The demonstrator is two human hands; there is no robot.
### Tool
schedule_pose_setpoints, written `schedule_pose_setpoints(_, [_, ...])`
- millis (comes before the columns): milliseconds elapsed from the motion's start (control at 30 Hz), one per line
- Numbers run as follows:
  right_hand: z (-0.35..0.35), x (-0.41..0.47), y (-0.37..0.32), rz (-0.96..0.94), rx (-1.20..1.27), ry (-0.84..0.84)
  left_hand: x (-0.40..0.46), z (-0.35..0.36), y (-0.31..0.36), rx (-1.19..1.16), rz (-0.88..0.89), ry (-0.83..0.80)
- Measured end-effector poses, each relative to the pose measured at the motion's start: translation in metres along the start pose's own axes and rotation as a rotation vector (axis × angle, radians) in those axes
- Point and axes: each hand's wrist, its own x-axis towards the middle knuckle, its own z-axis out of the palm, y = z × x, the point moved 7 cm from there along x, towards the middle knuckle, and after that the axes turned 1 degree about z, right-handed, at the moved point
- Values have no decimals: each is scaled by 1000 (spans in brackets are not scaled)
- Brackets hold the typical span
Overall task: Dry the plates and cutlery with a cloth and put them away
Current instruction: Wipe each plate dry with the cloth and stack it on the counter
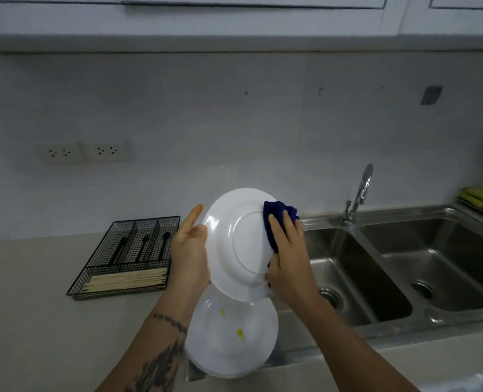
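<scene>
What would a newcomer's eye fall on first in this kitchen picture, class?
First, the white plate held tilted at the centre, the left hand gripping its edge while the right hand presses a blue cloth against it. Next, a second plate just below, marked with yellow spots. Then the steel sink on the right and the black wire tray on the counter at left.

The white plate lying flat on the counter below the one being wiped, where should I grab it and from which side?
Take the white round plate on the counter by its left rim, coming from the left: that edge overhangs nothing and is clear, while the tilted white plate and right hand crowd its far and right sides.
</scene>
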Motion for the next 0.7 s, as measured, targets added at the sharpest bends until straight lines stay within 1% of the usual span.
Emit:
schedule_pose_setpoints(67, [4,-7,-2,-6,46,-29,-4,-3,4,66,40,-6])
schedule_pose_setpoints(133, [8,-9,-19,-64,74,-58,-8,-4,7,156,79,-26])
schedule_pose_setpoints(233, [9,-1,-39,-112,86,-82,-21,0,11,296,170,-105])
schedule_pose_setpoints(300, [7,7,-39,-83,90,-81,-27,0,14,356,224,-145])
schedule_pose_setpoints(400, [6,14,-34,-20,108,-140,-26,-6,21,462,304,-196])
schedule_pose_setpoints(500, [8,18,-43,2,127,-179,-15,-16,31,559,347,-223])
schedule_pose_setpoints(600, [12,23,-64,-15,145,-155,-7,-28,41,652,420,-274])
schedule_pose_setpoints(700, [21,24,-90,-54,157,-158,0,-47,54,702,532,-324])
